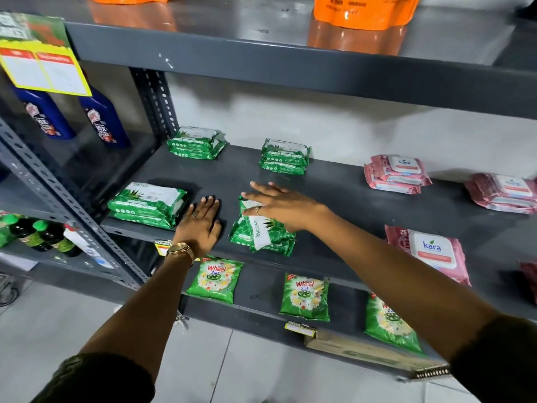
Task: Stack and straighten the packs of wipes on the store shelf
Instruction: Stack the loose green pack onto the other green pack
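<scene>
Two hands on grey shelf (334,181), left hand (202,225) flat, fingers together, pressing bare shelf near front edge, right hand (280,206) spread atop skewed green wipes stack (261,231) at front edge, bare room behind

Lighting even, moderately bright, from overhead. Soft shadows sit close beside the green wipe packs (148,203) on the grey shelf (334,184). The glossy upper shelf (232,27) mirrors the orange pouches (363,10). Wide-angle bending curves shelf edges toward the frame borders. Corners slightly soft; centre sharp.
</scene>
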A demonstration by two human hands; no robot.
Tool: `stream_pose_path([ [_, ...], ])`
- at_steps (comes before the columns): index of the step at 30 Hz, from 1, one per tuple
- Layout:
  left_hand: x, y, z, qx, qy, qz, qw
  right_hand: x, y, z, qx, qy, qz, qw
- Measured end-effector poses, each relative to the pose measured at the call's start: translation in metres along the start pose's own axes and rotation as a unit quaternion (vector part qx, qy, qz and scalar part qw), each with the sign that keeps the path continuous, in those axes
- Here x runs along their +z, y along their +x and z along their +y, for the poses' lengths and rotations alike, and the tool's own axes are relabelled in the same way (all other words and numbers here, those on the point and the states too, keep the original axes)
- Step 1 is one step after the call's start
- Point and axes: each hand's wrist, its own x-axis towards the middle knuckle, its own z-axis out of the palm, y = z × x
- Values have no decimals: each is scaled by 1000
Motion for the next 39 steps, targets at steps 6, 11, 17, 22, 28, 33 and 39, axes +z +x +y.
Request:
stream_pose_path([
  [6,-1,0,1,2,-4,7,1000,5,6,0,86,41,42,995],
  [11,0,-1,0,-2,-3,13,1000,15,11,-28,191,79,109,972],
  [17,1,0,0,-7,-5,12,1000,17,10,-38,237,79,127,960],
  [22,1,0,0,-11,-3,15,1000,19,5,-33,270,84,125,951],
  [28,0,-1,1,-13,-4,20,1000,18,2,-30,304,135,106,937],
  [33,-1,-3,2,-15,-15,9,1000,20,-6,-35,312,149,106,933],
  [39,-27,11,18,-149,-262,-30,953,30,-52,-31,340,275,179,881],
])
